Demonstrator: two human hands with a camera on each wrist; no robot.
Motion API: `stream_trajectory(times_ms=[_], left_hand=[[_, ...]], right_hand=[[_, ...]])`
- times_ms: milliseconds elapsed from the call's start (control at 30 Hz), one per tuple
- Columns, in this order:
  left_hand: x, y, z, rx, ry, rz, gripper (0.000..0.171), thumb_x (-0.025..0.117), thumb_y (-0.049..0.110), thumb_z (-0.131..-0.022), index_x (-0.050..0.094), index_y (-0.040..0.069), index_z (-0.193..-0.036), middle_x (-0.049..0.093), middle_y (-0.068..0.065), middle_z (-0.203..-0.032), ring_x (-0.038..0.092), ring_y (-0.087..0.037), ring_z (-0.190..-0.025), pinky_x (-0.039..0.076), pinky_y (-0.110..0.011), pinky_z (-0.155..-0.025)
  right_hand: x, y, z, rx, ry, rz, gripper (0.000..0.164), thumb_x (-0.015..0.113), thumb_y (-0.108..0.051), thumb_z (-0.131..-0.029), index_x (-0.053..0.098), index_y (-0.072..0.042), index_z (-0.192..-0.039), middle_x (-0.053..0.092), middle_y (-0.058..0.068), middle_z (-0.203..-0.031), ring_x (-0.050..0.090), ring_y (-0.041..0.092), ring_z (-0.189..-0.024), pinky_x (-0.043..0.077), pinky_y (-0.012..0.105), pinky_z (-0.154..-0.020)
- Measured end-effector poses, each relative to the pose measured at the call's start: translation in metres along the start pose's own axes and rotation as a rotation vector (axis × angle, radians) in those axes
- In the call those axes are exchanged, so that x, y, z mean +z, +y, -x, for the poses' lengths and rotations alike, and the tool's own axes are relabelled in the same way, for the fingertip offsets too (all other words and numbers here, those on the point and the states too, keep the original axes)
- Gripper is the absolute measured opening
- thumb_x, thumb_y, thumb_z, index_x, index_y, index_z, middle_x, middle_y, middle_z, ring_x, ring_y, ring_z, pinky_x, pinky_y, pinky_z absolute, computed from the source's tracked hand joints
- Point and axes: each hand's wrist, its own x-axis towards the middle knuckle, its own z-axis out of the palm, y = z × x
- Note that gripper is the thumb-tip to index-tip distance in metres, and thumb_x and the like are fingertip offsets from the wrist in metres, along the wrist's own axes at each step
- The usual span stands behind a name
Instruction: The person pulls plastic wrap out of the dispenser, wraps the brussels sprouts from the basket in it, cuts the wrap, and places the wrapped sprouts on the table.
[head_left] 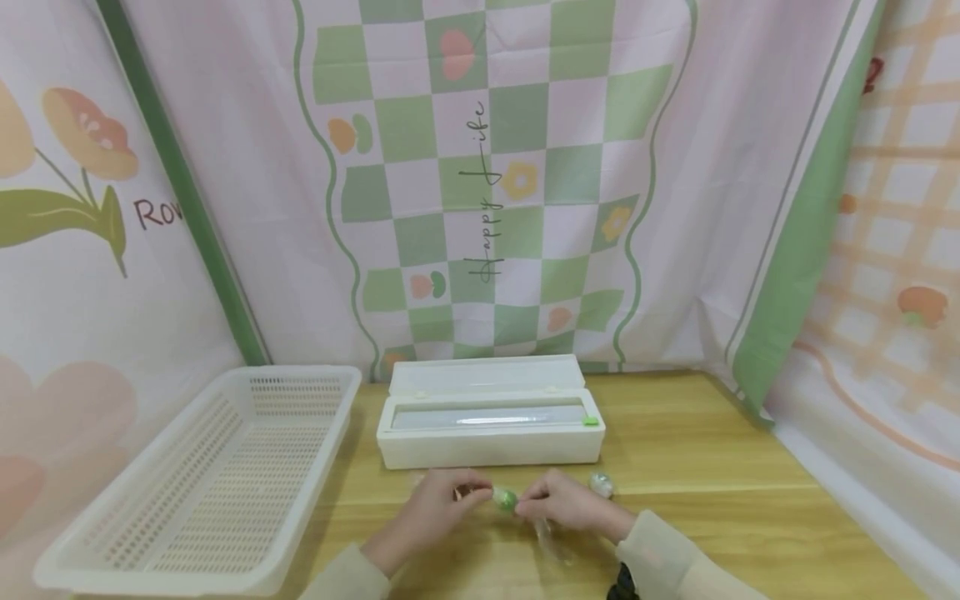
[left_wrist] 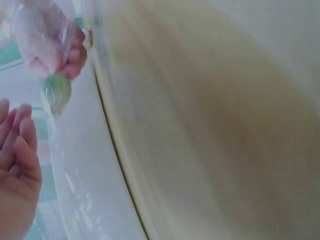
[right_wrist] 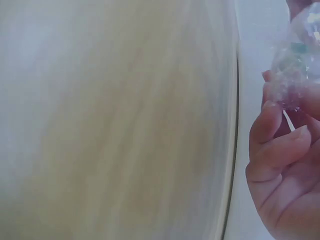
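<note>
Between the two hands is a small green rounded thing wrapped in clear plastic wrap (head_left: 505, 499), pale and tapered at its left end. My right hand (head_left: 562, 500) pinches its right end, and loose plastic wrap (head_left: 552, 546) hangs below that hand. In the right wrist view, the curled fingers (right_wrist: 270, 122) hold the bunched wrap. My left hand (head_left: 442, 504) is at the tapered end; the left wrist view shows its fingers (left_wrist: 27, 132) loosely bent, a little apart from the wrapped thing (left_wrist: 57, 92). Behind the hands stands a white plastic wrap dispenser (head_left: 487, 450), lid raised, with a green slide cutter (head_left: 590, 421).
Another small film-wrapped ball (head_left: 602, 484) lies on the wooden table (head_left: 712, 467), beyond my right wrist. A white slotted plastic basket (head_left: 315, 492) stands on the left. Patterned curtains (head_left: 262, 208) hang behind the table and along both sides.
</note>
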Motion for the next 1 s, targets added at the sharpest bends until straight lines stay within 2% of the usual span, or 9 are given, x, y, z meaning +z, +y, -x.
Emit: stream_trajectory(times_ms=[67,133,233,300,400,500,600,767,1000], left_hand=[[0.001,0.002,0.002,-0.038,-0.069,0.067,0.018,0.062,0.026,-0.087,0.070,0.010,-0.093,0.066,0.007,-0.082,0.056,-0.005,-0.069,0.048,-0.019,-0.059],[0.002,0.002,0.005,-0.085,-0.120,0.083,0.021,0.061,0.030,-0.087,0.071,0.012,-0.090,0.064,0.008,-0.076,0.054,-0.003,-0.063,0.047,-0.019,-0.056],[0.005,-0.001,0.008,-0.161,-0.135,0.121,0.025,0.058,0.033,-0.089,0.071,0.011,-0.089,0.061,0.005,-0.069,0.051,-0.005,-0.058,0.046,-0.020,-0.052],[0.008,-0.004,0.008,-0.233,-0.099,0.179,0.027,0.058,0.034,-0.089,0.070,0.010,-0.092,0.061,0.002,-0.069,0.052,-0.008,-0.057,0.046,-0.022,-0.051],[0.012,-0.007,0.007,-0.321,-0.010,0.322,0.031,0.060,0.030,-0.089,0.068,0.004,-0.102,0.065,-0.005,-0.080,0.059,-0.015,-0.067,0.051,-0.027,-0.061],[0.016,-0.008,0.005,-0.382,0.066,0.455,0.035,0.062,0.027,-0.088,0.064,-0.003,-0.106,0.066,-0.010,-0.088,0.062,-0.019,-0.073,0.053,-0.030,-0.067],[0.018,-0.008,0.004,-0.425,0.106,0.577,0.036,0.062,0.023,-0.088,0.062,-0.007,-0.107,0.066,-0.009,-0.089,0.062,-0.017,-0.075,0.052,-0.027,-0.069],[0.019,-0.014,0.003,-0.449,0.134,0.760,0.033,0.059,0.017,-0.090,0.060,-0.012,-0.106,0.065,-0.004,-0.083,0.060,-0.011,-0.073,0.051,-0.022,-0.068],[0.014,-0.021,0.004,-0.454,0.167,0.805,0.034,0.057,0.017,-0.091,0.058,-0.013,-0.105,0.063,-0.003,-0.081,0.059,-0.010,-0.071,0.051,-0.021,-0.069]], right_hand=[[0.000,0.000,0.001,0.017,0.011,-0.028,0.019,0.063,-0.021,-0.087,0.072,-0.005,-0.085,0.051,-0.006,-0.058,0.032,0.004,-0.045,0.028,0.017,-0.042],[0.001,0.000,0.001,0.031,0.021,-0.069,0.020,0.064,-0.022,-0.087,0.072,-0.004,-0.087,0.048,-0.006,-0.056,0.031,0.004,-0.043,0.026,0.017,-0.040],[0.004,-0.002,0.003,0.048,0.026,-0.141,0.022,0.065,-0.023,-0.086,0.071,-0.003,-0.089,0.047,-0.006,-0.055,0.031,0.004,-0.042,0.027,0.018,-0.040],[0.006,-0.003,0.004,0.055,0.012,-0.200,0.025,0.064,-0.024,-0.086,0.070,-0.001,-0.092,0.047,-0.005,-0.054,0.032,0.004,-0.042,0.027,0.017,-0.039],[0.010,-0.004,0.005,0.022,-0.042,-0.291,0.029,0.060,-0.021,-0.089,0.066,0.007,-0.099,0.053,-0.003,-0.057,0.037,0.003,-0.043,0.030,0.016,-0.040],[0.015,-0.004,0.006,-0.025,-0.083,-0.371,0.031,0.057,-0.017,-0.091,0.061,0.013,-0.101,0.058,0.000,-0.063,0.041,0.003,-0.045,0.032,0.015,-0.040],[0.020,-0.006,0.006,-0.043,-0.093,-0.423,0.032,0.056,-0.015,-0.092,0.058,0.016,-0.100,0.059,0.002,-0.068,0.041,0.002,-0.046,0.032,0.014,-0.041],[0.022,-0.008,0.006,-0.033,-0.108,-0.431,0.038,0.053,-0.021,-0.094,0.056,0.017,-0.097,0.059,0.002,-0.070,0.040,0.004,-0.048,0.032,0.016,-0.042],[0.021,0.001,0.010,-0.024,-0.216,-0.482,0.042,0.046,-0.026,-0.097,0.058,0.012,-0.107,0.067,0.010,-0.088,0.050,0.003,-0.057,0.034,0.013,-0.043]])
